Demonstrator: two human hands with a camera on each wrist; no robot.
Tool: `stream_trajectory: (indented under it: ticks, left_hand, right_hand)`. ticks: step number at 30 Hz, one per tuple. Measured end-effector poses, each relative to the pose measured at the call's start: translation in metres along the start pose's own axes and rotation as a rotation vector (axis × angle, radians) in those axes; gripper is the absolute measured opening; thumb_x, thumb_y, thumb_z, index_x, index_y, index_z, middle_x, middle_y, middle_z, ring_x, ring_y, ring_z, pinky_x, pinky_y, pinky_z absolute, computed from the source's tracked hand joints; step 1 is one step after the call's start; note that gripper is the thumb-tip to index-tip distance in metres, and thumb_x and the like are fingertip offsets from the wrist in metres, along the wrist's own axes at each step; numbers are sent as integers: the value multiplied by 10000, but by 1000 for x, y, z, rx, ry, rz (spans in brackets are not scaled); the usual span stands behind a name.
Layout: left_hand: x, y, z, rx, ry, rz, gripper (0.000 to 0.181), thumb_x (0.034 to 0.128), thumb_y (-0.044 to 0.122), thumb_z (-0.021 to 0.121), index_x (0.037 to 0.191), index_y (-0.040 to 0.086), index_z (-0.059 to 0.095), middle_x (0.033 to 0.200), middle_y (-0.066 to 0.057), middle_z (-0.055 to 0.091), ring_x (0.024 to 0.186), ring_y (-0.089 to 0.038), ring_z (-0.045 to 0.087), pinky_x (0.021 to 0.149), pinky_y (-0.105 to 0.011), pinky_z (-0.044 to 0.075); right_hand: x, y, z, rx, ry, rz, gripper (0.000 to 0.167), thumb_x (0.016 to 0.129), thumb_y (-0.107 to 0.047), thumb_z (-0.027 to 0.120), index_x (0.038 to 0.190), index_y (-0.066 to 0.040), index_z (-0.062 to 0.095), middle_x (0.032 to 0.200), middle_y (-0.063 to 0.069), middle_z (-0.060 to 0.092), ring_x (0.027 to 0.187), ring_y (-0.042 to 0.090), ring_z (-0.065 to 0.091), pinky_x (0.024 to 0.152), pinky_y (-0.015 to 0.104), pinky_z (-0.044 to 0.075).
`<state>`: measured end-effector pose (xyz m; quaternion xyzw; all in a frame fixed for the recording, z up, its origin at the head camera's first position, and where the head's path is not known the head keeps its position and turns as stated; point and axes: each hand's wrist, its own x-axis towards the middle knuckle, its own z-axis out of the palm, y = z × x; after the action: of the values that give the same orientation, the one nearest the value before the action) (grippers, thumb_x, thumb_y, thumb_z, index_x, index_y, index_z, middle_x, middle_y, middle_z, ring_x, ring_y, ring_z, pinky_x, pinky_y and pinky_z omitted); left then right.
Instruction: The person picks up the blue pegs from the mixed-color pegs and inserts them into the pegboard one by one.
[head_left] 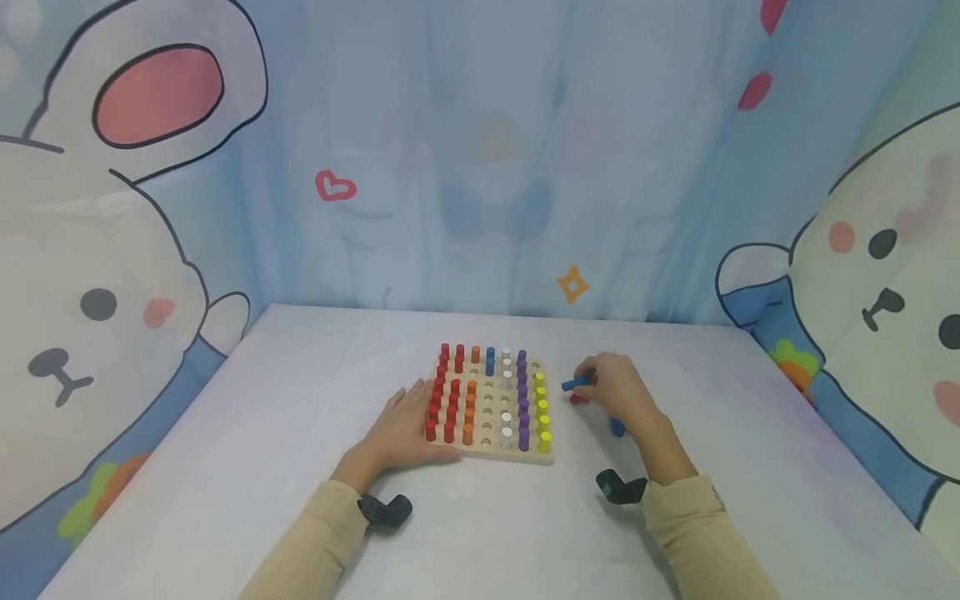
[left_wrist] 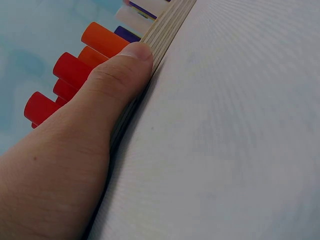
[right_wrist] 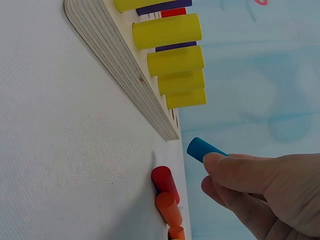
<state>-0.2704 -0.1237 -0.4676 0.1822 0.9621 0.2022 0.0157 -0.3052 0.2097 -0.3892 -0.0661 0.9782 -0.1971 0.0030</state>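
Fingers (right_wrist: 237, 174) pinching blue peg (right_wrist: 201, 149), near pegboard (right_wrist: 112, 56)

Desk (head_left: 750, 417): white surface
Curtain (head_left: 480, 100): pale blue, beyond the far edge
Left bear (head_left: 60, 258): printed, white, pink inner ear
Right bear (head_left: 903, 342): printed, white, blue clothes
Heart (head_left: 321, 187): red outline, far left
Star (head_left: 563, 285): orange outline, far, right of the heart

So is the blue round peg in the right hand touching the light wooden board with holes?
Apart. The right wrist view shows a clear gap between the blue round peg, pinched in the right hand, and the light wooden board.
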Motion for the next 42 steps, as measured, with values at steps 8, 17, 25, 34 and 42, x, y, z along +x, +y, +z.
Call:
stream_trajectory:
  ticks: [8,17,25,34,42]
  left_hand:
    - [0,0,2,-1,12,6,1217,634,824,586,1530,115,166,1589,-37,217,1482,-200,139,1210,-441,104]
    - [1,-1,2,-4,19,12,1215,634,825,583,1530,119,164,1588,-33,220,1481,-206,143,1208,-451,111]
    - [0,0,1,-10,17,8,1206,636,816,591,1529,122,173,1585,-33,232,1479,-210,151,1207,-457,114]
    - [0,1,0,-10,20,13,1216,633,829,582,1529,118,171,1586,-36,226,1481,-214,142,1206,-462,110]
    - [-1,1,0,-11,35,22,1212,633,827,582,1526,113,182,1582,-43,239,1478,-218,156,1203,-469,125]
  right_hand:
    - [-1,-2,4,-15,13,6,300,869,-141,688,1148,-32,681,1105,171,670,993,305,610,884,451,533]
    - [0,-6,7,15,67,-49,312,899,-132,646,1192,-27,658,1125,179,664,986,294,611,876,438,541]
    - [-3,-15,8,26,158,-82,300,904,-136,640,1183,-27,660,1037,146,670,838,210,603,765,357,571]
    - [-2,-26,15,96,210,-88,276,910,-127,624,1166,-32,668,1031,133,654,811,191,597,649,266,553]
    - [-3,-36,22,100,302,-119,239,908,-121,621,1128,-57,687,1035,117,660,923,239,647,768,348,582]
